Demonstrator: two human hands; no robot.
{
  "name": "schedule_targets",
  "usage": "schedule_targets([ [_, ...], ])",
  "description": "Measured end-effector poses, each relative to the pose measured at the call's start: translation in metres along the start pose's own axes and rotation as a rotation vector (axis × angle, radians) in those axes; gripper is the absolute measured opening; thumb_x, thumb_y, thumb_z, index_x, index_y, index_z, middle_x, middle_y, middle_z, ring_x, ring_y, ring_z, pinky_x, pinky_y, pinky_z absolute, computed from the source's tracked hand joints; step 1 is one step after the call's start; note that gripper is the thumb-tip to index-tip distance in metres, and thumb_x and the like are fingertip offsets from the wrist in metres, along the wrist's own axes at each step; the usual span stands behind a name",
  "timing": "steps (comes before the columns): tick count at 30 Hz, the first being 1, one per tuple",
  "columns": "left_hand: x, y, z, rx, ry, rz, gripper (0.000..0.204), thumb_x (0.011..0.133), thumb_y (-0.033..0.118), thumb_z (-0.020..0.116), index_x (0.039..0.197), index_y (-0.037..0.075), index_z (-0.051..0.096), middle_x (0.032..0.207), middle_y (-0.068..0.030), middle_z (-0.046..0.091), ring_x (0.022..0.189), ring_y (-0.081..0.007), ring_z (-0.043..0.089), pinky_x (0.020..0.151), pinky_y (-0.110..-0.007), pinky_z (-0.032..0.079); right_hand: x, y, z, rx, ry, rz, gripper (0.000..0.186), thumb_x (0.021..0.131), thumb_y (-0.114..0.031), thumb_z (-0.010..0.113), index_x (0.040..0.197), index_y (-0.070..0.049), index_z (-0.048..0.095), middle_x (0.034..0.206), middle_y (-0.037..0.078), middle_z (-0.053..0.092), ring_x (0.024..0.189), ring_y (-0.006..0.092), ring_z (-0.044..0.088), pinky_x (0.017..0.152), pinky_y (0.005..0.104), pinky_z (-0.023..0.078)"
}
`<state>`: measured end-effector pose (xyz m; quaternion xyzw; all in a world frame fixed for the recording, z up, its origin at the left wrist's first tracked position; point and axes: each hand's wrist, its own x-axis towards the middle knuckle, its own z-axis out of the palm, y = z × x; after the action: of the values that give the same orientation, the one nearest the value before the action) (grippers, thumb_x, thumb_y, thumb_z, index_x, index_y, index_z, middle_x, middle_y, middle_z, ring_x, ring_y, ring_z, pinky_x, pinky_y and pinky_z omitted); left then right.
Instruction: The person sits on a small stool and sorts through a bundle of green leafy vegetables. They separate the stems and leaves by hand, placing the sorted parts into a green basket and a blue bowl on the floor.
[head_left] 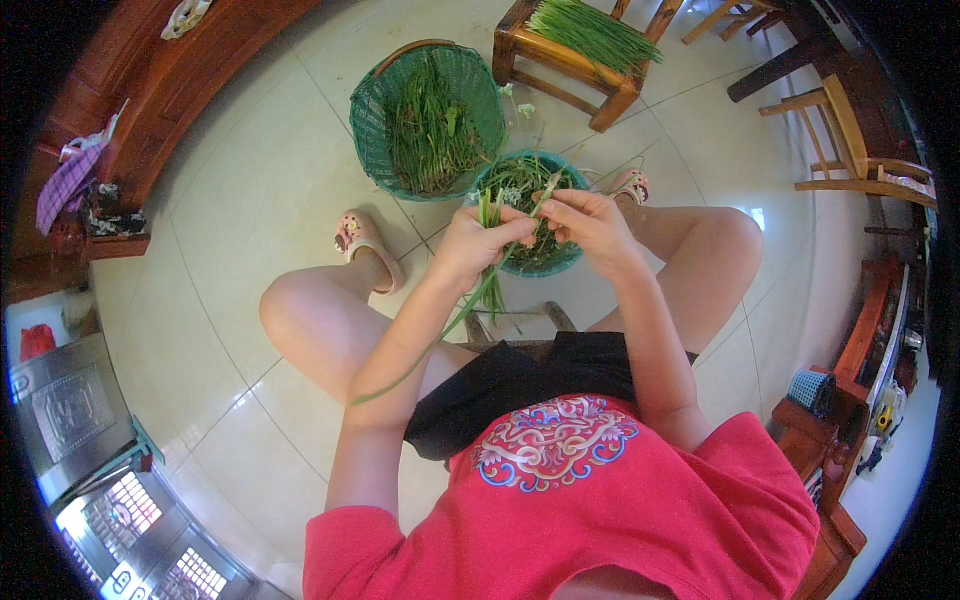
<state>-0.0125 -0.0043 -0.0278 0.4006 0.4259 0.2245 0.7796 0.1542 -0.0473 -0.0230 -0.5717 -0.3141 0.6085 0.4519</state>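
My left hand (474, 243) is closed around a small bunch of green chives (492, 292), whose ends stick out above and below the fist. One long chive (440, 338) trails from between my hands down across my left forearm. Close beside it, my right hand (596, 225) pinches the pale root end of a chive (550, 185) between thumb and fingers. Below both hands stands a green basin (548, 270) with loose chive scraps in it, partly hidden by my hands. Just beyond, to the left, a green woven basket (372, 120) holds a heap of uncleaned-looking chives (430, 130).
A wooden stool (545, 60) at the far side carries a neat pile of chives (595, 35). Wooden chairs (845, 130) stand at the right, and a reddish wooden cabinet (190, 90) lines the left. My feet in pink clogs (362, 240) flank the basin on the tiled floor (230, 280).
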Motion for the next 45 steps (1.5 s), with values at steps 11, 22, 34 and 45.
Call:
schedule_targets([
  [11,0.005,-0.01,-0.001,0.309,0.046,0.194,0.012,0.07,0.01,0.063,0.072,-0.002,0.061,0.065,-0.0049,0.06,0.057,-0.0099,0.053,0.054,-0.024,0.042,0.009,0.013,-0.005,-0.773,0.123,-0.54,0.012,0.069,-0.012,0.058,0.069,0.0,0.057,0.066,0.006,0.054,0.058,0.0188,0.05,0.052,0.0278,0.041],
  [22,0.003,0.003,-0.007,0.149,0.129,0.294,0.018,0.073,0.009,0.061,0.088,0.0,0.058,0.077,-0.0051,0.06,0.069,-0.0098,0.055,0.065,-0.022,0.043,0.034,0.028,-0.058,-1.641,0.015,-0.385,0.018,0.073,-0.023,0.054,0.073,-0.005,0.057,0.071,0.013,0.057,0.069,0.0293,0.056,0.058,0.0376,0.046],
  [34,-0.01,0.016,0.001,-0.057,0.06,0.311,0.019,0.071,0.011,0.065,0.087,0.004,0.058,0.073,0.0026,0.057,0.059,-0.0038,0.046,0.051,-0.018,0.032,0.003,-0.017,0.008,-0.151,-0.105,-0.279,0.021,0.079,-0.011,0.053,0.097,-0.001,0.058,0.076,0.001,0.058,0.068,0.0085,0.051,0.059,0.0218,0.04],
  [45,-0.007,0.027,-0.017,-0.118,0.133,0.11,0.018,0.07,0.011,0.065,0.084,0.002,0.058,0.072,-0.0041,0.061,0.048,-0.0018,0.042,0.04,-0.016,0.027,0.021,-0.018,0.025,0.491,0.262,-0.129,0.017,0.081,-0.02,0.052,0.085,-0.003,0.054,0.077,0.005,0.056,0.068,0.0129,0.05,0.063,0.0256,0.039],
])
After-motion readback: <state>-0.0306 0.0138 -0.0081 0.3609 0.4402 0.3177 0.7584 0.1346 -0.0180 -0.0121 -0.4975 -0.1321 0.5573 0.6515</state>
